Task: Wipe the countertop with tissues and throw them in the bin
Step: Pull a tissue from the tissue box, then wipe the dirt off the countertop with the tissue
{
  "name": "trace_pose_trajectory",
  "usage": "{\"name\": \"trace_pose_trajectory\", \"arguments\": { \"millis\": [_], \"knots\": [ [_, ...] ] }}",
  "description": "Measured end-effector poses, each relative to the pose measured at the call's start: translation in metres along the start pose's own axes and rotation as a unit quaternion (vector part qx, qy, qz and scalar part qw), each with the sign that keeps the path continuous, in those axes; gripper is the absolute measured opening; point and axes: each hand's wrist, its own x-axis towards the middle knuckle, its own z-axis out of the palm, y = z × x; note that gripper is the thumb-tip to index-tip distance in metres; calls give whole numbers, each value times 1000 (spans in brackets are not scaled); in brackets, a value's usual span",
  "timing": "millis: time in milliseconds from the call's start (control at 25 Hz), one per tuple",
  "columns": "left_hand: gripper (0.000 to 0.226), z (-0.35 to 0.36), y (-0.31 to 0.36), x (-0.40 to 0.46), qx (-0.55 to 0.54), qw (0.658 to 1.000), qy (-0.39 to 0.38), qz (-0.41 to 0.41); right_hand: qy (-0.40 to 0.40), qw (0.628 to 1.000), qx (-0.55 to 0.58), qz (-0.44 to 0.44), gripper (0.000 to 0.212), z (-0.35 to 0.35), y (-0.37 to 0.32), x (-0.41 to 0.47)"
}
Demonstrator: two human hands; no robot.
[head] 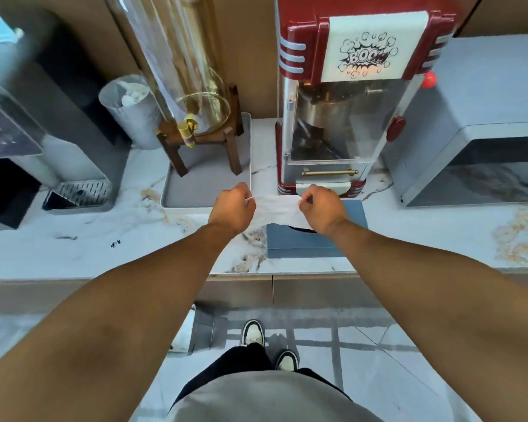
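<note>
A white tissue (pixel 277 208) is stretched flat between my two hands, above the marble countertop (pixel 128 239). My left hand (pixel 232 207) pinches its left edge and my right hand (pixel 323 207) pinches its right edge. Just beneath the tissue and my right wrist sits a blue tissue box (pixel 299 243), with its dark slot partly hidden. A small dark smudge (pixel 115 243) marks the countertop to the left. No bin is clearly in view.
Behind my hands stand a red popcorn machine (pixel 342 117) and a glass drink dispenser (pixel 192 95) on a grey tray (pixel 192 193). A coffee machine (pixel 43 141) is at left, a microwave (pixel 482 141) at right. The counter's front edge runs across below the box.
</note>
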Motion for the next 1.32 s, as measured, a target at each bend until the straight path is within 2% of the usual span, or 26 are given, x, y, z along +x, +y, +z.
{"name": "trace_pose_trajectory", "arguments": {
  "millis": [280, 520, 960, 1160, 1320],
  "knots": [
    [15, -53, -73, -49, 4, 995, 65, -81, -63, 993, 41, -97, 9, 41, -84, -6],
    [19, -97, -150, -79, 3, 985, 104, -139, -125, 981, 70, -127, 14, 92, -161, -19],
    [18, -163, -314, -87, -56, 984, 114, -125, -93, 988, 89, -86, 10, 209, -294, -29],
    [23, -187, -355, -72, -88, 987, 91, -100, -72, 992, 83, -58, 6, 235, -325, -21],
    [22, -187, -374, -52, -105, 985, 72, -115, -79, 992, 86, -44, 7, 248, -333, -8]
  ]
}}
